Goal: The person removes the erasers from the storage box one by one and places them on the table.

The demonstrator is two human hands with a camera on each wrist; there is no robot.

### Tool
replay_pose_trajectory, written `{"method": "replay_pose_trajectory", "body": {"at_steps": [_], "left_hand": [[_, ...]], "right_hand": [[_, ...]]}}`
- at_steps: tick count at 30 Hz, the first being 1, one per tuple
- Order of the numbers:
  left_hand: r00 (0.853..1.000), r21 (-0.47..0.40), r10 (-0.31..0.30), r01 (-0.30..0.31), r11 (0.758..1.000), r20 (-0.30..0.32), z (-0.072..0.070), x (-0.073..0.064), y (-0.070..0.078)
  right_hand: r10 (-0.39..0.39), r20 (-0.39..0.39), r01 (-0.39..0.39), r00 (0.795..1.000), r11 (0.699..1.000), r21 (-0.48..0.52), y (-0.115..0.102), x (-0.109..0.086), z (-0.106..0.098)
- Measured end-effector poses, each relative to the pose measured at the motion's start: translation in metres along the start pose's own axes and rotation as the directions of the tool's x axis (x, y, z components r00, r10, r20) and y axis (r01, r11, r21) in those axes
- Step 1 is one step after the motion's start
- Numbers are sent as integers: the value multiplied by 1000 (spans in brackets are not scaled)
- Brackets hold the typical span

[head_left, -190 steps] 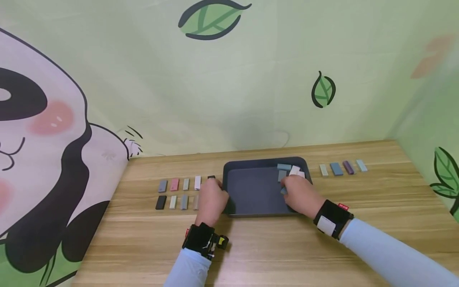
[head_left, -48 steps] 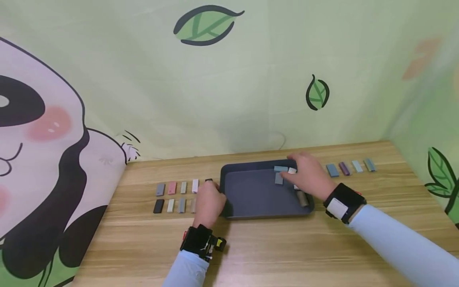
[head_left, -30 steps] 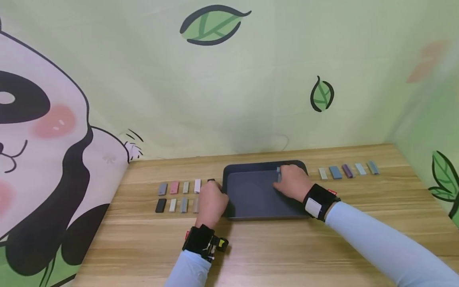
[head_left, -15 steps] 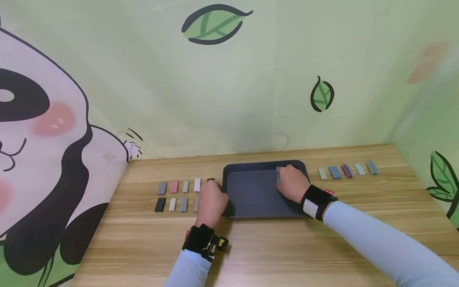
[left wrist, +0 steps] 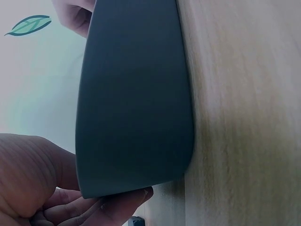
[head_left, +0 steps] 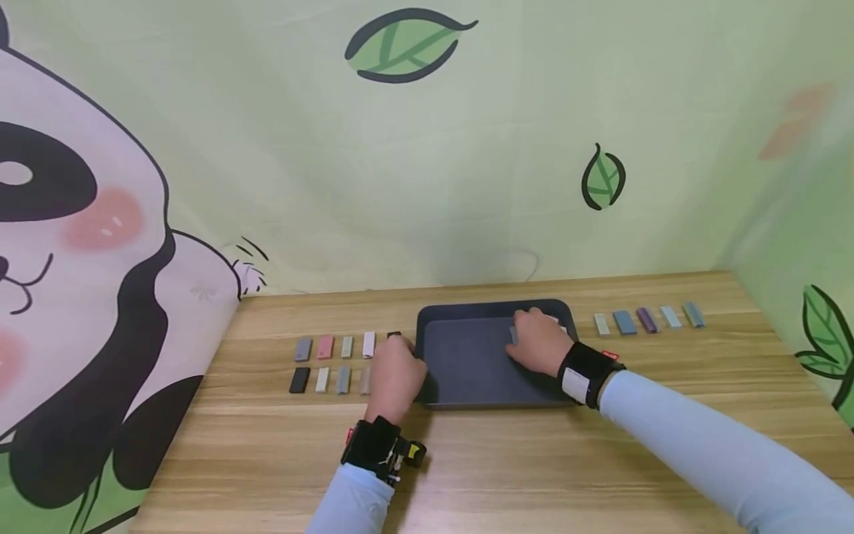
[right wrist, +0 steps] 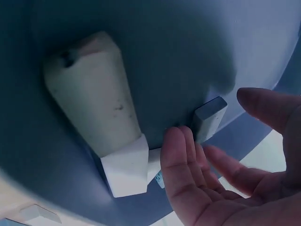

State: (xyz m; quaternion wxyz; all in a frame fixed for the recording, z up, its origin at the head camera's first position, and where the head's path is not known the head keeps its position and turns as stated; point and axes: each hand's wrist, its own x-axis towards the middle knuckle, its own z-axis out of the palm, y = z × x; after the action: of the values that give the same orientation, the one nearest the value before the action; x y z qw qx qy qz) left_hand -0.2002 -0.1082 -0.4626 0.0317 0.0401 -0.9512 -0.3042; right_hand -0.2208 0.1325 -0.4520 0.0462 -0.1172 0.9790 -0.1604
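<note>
My left hand (head_left: 396, 374) grips the left side of a dark grey tray (head_left: 467, 363). In the left wrist view, thumb and fingers lie on either side of the tray's wall (left wrist: 131, 108). My right hand (head_left: 539, 343) is inside the tray, toward its right end. From the right wrist, a small grey-blue block (right wrist: 210, 120) lies between thumb and fingers; the fingertips are close to it, while the thumb stands apart. Beside them lie a larger grey-brown block (right wrist: 94, 94) and a white block (right wrist: 126, 167). The right hand hides part of this group in the head view.
Left of the tray, small blocks stand in two rows, among them a pink block (head_left: 325, 347) and a black block (head_left: 299, 380). A single row to the right includes a blue block (head_left: 625, 322) and a purple block (head_left: 646, 320). A printed cloth hangs behind the table.
Since the oldest frame, a grey-blue block has joined the far end of the right row. The right hand has moved from the tray's back right corner toward its middle. The left hand keeps its place.
</note>
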Motion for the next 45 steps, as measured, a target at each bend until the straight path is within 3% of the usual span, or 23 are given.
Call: {"method": "replay_pose_trajectory", "body": {"at_steps": [9,19,30,34,40,45], "left_hand": [[1000,-8,13,-13,1000,1,1,1,4],[1000,5,4,-4,1000,-7,2,4,6],[1000,2,-10,10,1000,13,3,3,4],[1000,1,-17,17,1000,13,3,2,3],[1000,-4,-25,26,1000,8,3,1,1],[1000,-15,-26,27,1000,13,3,1,0]], "right_hand": [[-71,88,69,994,997,23,-1,1,-3],[-193,190,182,963,981,74,-3,-3,-1],[-179,310,160,934,983,85,-9,-21,-1],[-225,287,194,931,972,133,-4,-29,-6],[-250,153,226,956,961,162,14,-35,-21],[-160,145,124,976,965,231,38,-38,-42]]}}
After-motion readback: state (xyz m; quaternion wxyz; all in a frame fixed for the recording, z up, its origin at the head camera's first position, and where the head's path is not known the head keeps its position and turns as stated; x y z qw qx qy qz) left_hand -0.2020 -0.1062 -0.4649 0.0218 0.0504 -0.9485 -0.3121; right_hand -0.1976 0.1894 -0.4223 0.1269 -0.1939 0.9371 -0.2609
